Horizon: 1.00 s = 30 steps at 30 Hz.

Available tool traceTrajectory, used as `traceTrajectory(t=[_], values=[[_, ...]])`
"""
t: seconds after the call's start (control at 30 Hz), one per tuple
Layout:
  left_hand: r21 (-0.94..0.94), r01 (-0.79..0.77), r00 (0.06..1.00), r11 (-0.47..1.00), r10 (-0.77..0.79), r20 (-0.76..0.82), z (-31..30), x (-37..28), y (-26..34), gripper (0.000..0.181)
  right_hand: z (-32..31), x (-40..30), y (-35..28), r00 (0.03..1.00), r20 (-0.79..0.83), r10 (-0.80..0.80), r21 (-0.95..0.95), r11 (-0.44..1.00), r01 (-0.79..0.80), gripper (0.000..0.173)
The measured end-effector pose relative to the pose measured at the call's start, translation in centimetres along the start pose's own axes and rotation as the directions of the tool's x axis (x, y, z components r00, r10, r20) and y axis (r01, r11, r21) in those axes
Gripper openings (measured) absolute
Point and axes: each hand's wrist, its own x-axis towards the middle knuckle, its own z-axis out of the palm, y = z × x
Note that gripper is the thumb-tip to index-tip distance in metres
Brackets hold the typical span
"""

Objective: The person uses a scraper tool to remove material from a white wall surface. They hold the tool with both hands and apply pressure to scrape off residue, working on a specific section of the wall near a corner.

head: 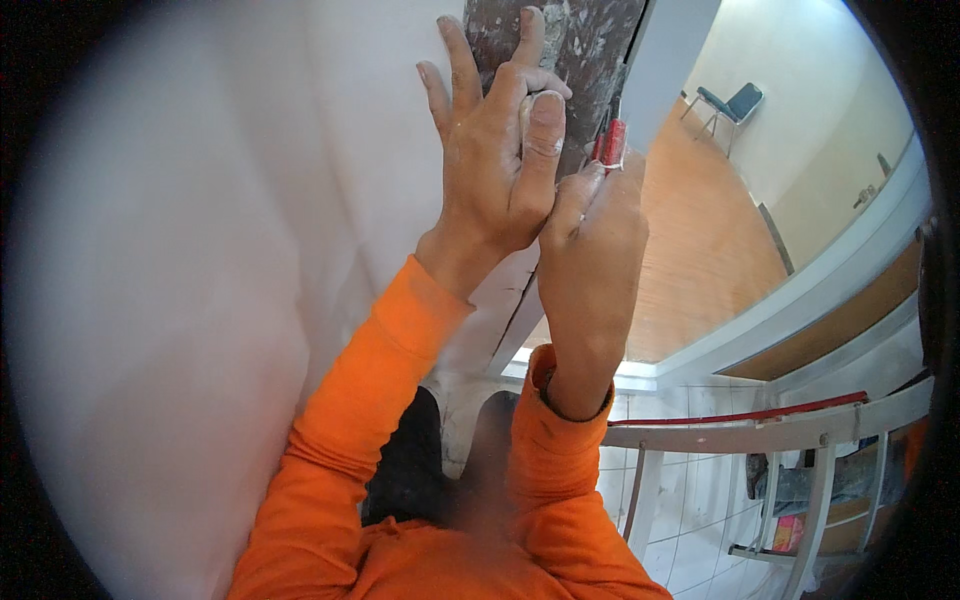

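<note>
My left hand [495,157] is raised in front of the wall, its thumb and index finger pinched around a small pale lump [527,112], perhaps putty. The other left fingers spread upward, and white residue coats the thumb. Close beside it, my right hand [596,217] grips a red-handled tool [613,142] with a thin metal end pointing away from me. My fingers hide most of that tool, so its exact kind is unclear. Behind both hands is a dark brown panel [592,45] smeared with white, bordering a white door frame [667,60].
A white wall [187,262] rises close on my left. Through the doorway are an orange-brown floor [697,247] and a chair [731,105] with dark upholstery. A metal ladder-like frame [720,439] with a red strip [750,411] stands at lower right, over white floor tiles [682,495].
</note>
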Motion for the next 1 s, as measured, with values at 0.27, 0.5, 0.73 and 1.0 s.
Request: traceTrajectory(t=[0.27,0.5,0.73,1.0], values=[[0.014,-0.039,0.999,0.999,0.039,0.001,-0.1,-0.1,0.0,0.031,0.2,-1.5,1.1,0.998,0.047,0.052,-0.051,0.997,-0.049,0.021],[0.012,-0.033,0.999,0.999,0.033,-0.011,0.1,-0.1,0.2,0.034,1.1,-3.1,2.8,0.996,0.018,0.082,-0.026,0.996,-0.081,0.024],[-0.014,0.012,1.000,1.000,-0.012,-0.026,0.1,0.1,0.7,0.037,0.3,-4.6,3.3,0.990,0.067,0.121,-0.097,0.989,-0.114,0.025],[0.011,0.065,0.998,0.998,-0.065,0.011,-0.3,0.2,1.0,0.046,-1.6,-4.0,1.4,0.997,-0.050,-0.055,-0.023,0.998,0.054,0.017]])
